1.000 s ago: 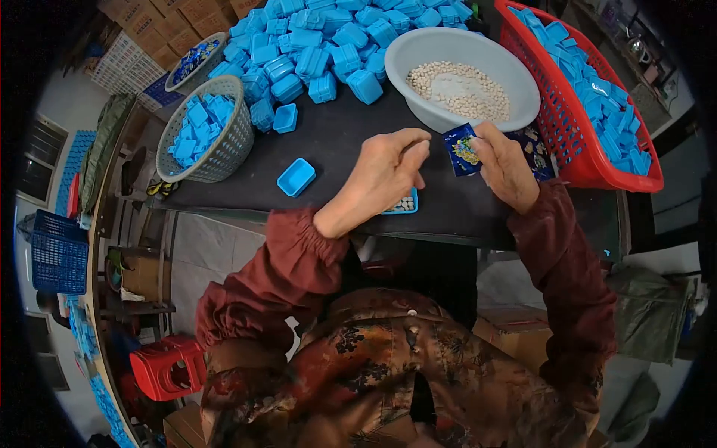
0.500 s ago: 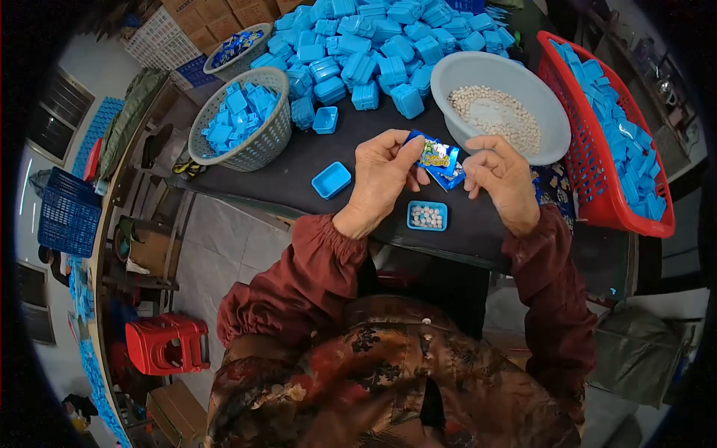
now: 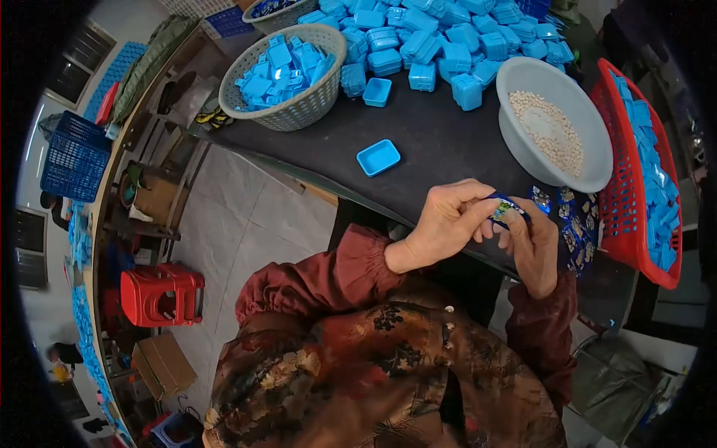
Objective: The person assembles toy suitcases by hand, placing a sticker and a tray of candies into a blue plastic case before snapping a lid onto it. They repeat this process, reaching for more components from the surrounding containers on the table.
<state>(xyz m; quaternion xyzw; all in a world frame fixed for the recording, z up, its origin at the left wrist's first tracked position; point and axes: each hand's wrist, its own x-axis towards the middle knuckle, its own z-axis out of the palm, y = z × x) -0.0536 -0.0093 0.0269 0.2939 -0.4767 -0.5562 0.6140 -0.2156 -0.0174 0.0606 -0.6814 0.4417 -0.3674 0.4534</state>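
Observation:
My left hand (image 3: 447,222) and my right hand (image 3: 535,245) meet at the near edge of the black table (image 3: 426,142), both pinching a small blue printed packet (image 3: 506,208) between their fingertips. Most of the packet is hidden by my fingers. A grey bowl (image 3: 556,127) of small white beads stands just beyond my right hand. One loose blue lid (image 3: 378,157) lies on the table to the left of my left hand. The small blue box with beads seen earlier is hidden under my hands.
A heap of blue plastic boxes (image 3: 441,41) fills the far table. A grey basket (image 3: 287,75) of blue lids stands at the left, a red basket (image 3: 642,179) of blue lids at the right. More printed packets (image 3: 575,224) lie by my right hand. A red stool (image 3: 160,295) is on the floor.
Both hands have come together on the packet and drawn toward the table's near edge, covering the small bead-filled box. The view has shifted, so the table sits higher and further right.

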